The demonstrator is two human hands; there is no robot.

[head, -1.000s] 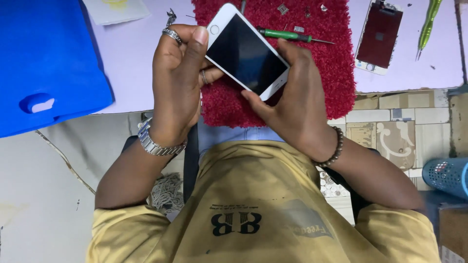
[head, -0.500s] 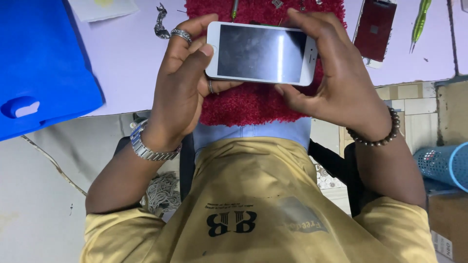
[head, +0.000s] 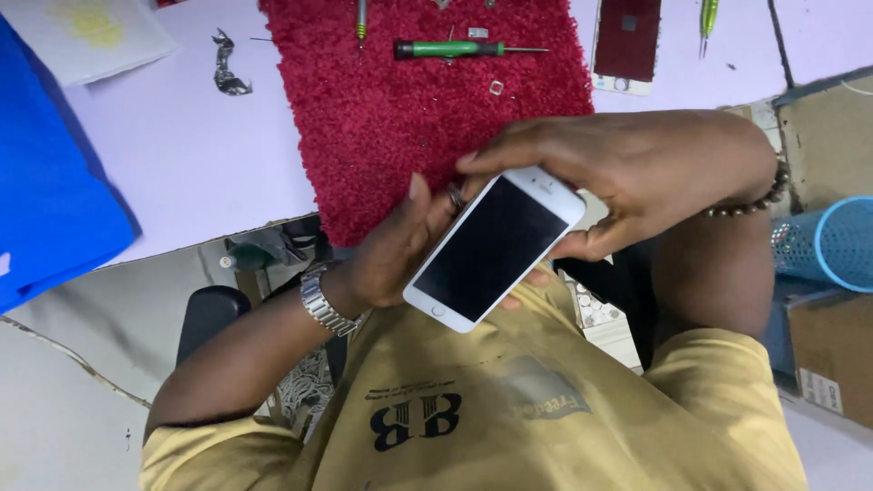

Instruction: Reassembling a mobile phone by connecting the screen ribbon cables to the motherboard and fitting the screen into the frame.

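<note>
Head view, looking down: a white smartphone (head: 496,247) with a smooth, glossy black screen and rounded corners sits tilted between both hands, above the person's lap and just off the near edge of the tabletop (head: 195,155). The left hand (head: 400,245) has its grip closed on the phone from below and along its left long edge, thumb raised beside the glass; a ring shows on one finger and a linked metal watch (head: 323,300) circles the wrist. The right hand (head: 618,173) clasps the phone's upper end, fingers arched over the top corner and thumb under the right edge; a beaded bracelet (head: 750,202) lies at that wrist.

Behind the hands, a shaggy red mat (head: 409,109) with a deep, tufted pile covers part of the pale, smooth tabletop. On it lies a green-handled screwdriver (head: 464,49) with a thin metal shaft, plus a few small metal parts. A second phone screen panel (head: 626,44), dark red and flat, rests just beside the mat's right edge. A crumpled scrap of metal foil (head: 225,68) lies left of the mat, and a blue plastic sheet (head: 45,191) overhangs the tabletop's left side. A blue mesh basket (head: 832,245) stands at the right.

Bare tabletop lies between foil and mat; the phone hangs clear of the edge, over a mustard shirt (head: 509,409).
</note>
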